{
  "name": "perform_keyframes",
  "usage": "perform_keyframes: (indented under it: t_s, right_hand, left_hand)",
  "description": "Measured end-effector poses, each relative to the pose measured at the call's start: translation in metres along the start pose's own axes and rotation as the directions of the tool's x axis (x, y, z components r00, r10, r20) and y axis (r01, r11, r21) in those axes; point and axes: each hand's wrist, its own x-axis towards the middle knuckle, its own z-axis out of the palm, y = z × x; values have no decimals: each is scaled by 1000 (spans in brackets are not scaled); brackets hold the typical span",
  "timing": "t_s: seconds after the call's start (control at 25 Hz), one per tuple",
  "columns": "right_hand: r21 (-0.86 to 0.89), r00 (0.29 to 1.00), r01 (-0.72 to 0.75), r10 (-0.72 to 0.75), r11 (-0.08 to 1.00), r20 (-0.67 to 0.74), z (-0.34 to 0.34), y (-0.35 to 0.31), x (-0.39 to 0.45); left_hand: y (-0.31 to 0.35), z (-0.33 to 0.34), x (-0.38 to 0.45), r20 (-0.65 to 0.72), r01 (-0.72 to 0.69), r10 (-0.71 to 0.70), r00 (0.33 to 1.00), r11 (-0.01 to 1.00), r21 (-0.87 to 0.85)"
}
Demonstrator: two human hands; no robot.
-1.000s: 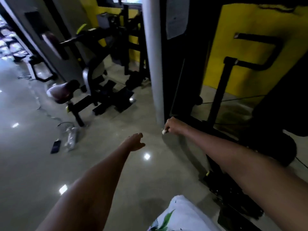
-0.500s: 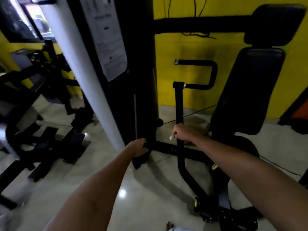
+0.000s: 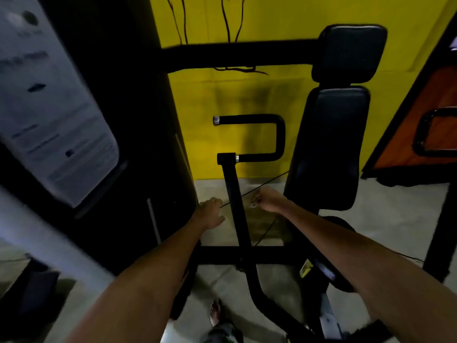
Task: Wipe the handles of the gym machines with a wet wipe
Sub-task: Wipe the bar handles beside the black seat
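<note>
Both arms reach forward from the bottom of the frame toward centre. Left hand (image 3: 210, 214): back of hand up, fingers loosely extended and relaxed, holding nothing, just left of the upright black post (image 3: 232, 194); contact with the post not clear. Right hand (image 3: 268, 199): curled into a fist just right of the same post, pinching a small pale scrap at its fingertips, taken to be the wet wipe (image 3: 252, 204); blurred, so only the tip shows.

The U-shaped handle (image 3: 262, 137) sits at centre frame, above both hands and apart from them, its metal-capped end pointing left. The black seat back pad (image 3: 331, 144) stands to its right, with the headrest pad (image 3: 351, 50) above it. Yellow wall (image 3: 222, 100) behind. Dark weight-stack housing with a pale, blurred instruction placard (image 3: 49, 107) fills the left of the frame. A bare foot (image 3: 216, 313) at bottom centre on the floor (image 3: 395, 219).

Versus 0.5 s ago: the view has closed in on the machine; the handle looms larger and more central. The left hand has gone from the base of the housing to beside the post. The right hand keeps its grip on the wipe.
</note>
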Motion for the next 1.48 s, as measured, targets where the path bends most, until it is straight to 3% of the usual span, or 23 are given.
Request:
perform_keyframes:
  t_s: [0.24,0.32,0.4,0.48,0.6,0.8,0.88,0.96,1.04,1.12,1.2,1.28,1.36,1.4,1.48]
  right_hand:
    - [82,988,-6,19,997,-154,-48,-10,95]
    - [162,954,49,2,986,-300,-66,-19,116]
    - [176,871,198,-91,964,-482,-80,-28,130]
    - [140,808,280,-155,950,-568,-89,-35,140]
    - [125,768,303,-165,945,-619,-102,-36,161]
    - [70,696,359,-217,931,-685,-134,-55,206]
    - [76,727,304,-180,950,-662,-143,-67,222]
    - [51,821,180,-122,982,-557,-149,-76,240]
    - [36,871,147,-112,988,-479,-146,-85,253]
    - [-78,860,225,-236,971,-452,-137,-83,257]
    - [-261,801,370,-449,892,-397,-134,-61,250]
    - [-403,779,469,-583,786,-232,-147,-37,242]
    - [-391,829,441,-533,808,-168,-163,-25,241]
    - [-358,865,379,-464,853,-190,-168,-27,244]
    - [-309,871,325,-410,894,-269,-171,-43,247]
  left_hand:
    - [-30,-49,122,-269,118,-145,952,986,-114]
    - [-37,-70,159,-357,60,-110,928,987,-148]
    - [-42,-90,193,-454,13,-114,884,976,-219]
    - [-41,-101,216,-489,-6,-110,865,973,-229]
    - [-36,-111,238,-512,-61,-48,858,979,-193]
    - [-40,-123,253,-518,2,-112,848,978,-210]
    - [-49,-129,257,-511,25,-139,848,974,-224]
    - [-56,-136,260,-503,38,-160,849,969,-245]
    - [-62,-141,263,-491,51,-170,854,968,-246]
    - [-68,-142,265,-482,48,-163,861,969,-242]
    - [-73,-143,265,-471,21,-127,873,975,-223]
    - [-78,-144,267,-452,-5,-93,887,977,-211]
    - [-77,-144,269,-443,-19,-87,892,973,-229]
    - [-74,-144,271,-440,-23,-85,894,972,-234]
    - [-67,-146,278,-422,-35,-61,905,976,-216]
